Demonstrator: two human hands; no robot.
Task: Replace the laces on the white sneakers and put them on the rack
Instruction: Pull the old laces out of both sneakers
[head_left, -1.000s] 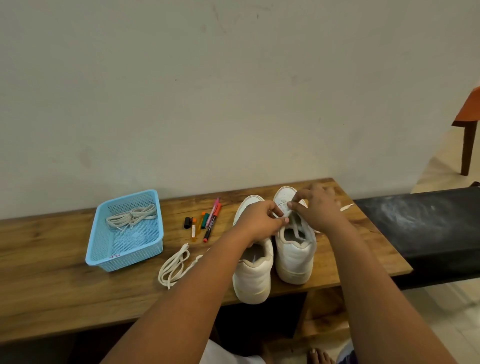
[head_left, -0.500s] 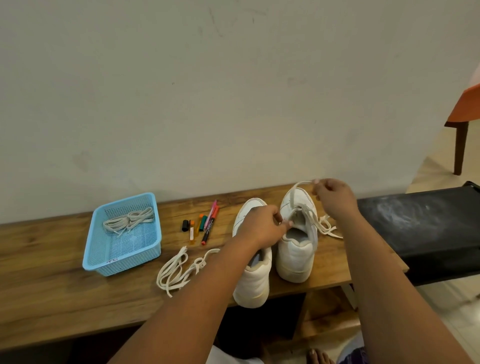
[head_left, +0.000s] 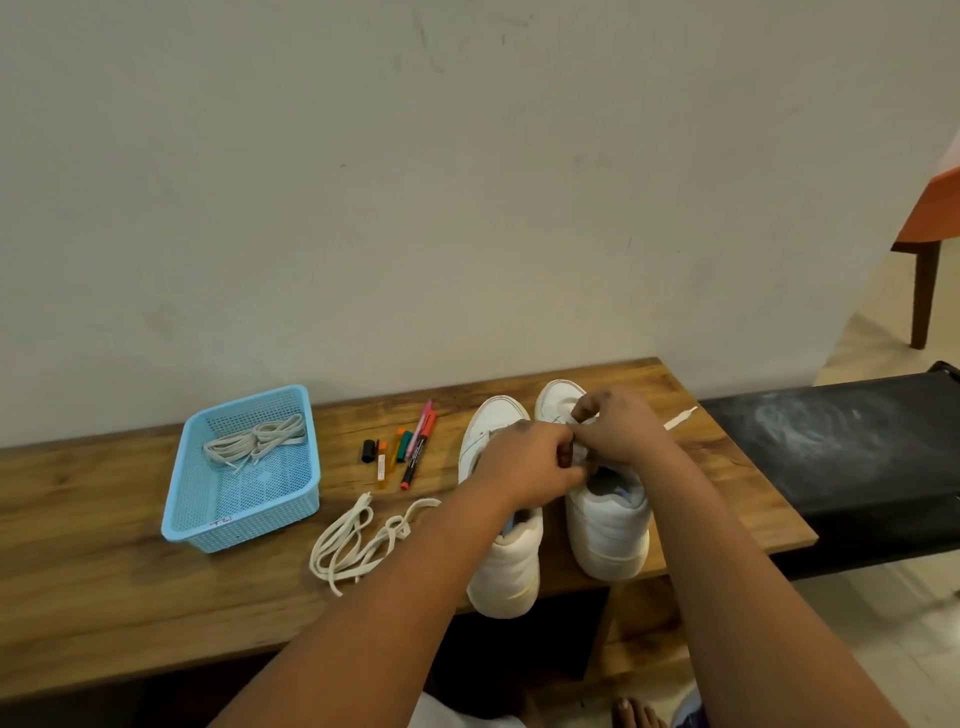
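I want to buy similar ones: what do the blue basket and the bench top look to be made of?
The blue basket looks like moulded plastic: even pale blue colour, fine perforated mesh walls and floor, smooth solid rim. The bench top looks like wood or a wood-grain laminate: brown, streaky grain with darker patches, a low sheen. Which of the two cannot be told from here.

Two white leather sneakers (head_left: 608, 525) stand on one wooden desk (head_left: 104, 587), with two bare hands (head_left: 524, 467) over them. One light-blue plastic mesh basket (head_left: 241, 525) holds one bundle of cream laces (head_left: 254, 441), and one loose cream lace (head_left: 358, 540) lies outside. About five coloured marker pens (head_left: 410, 452) lie together; overlap blurs the exact count
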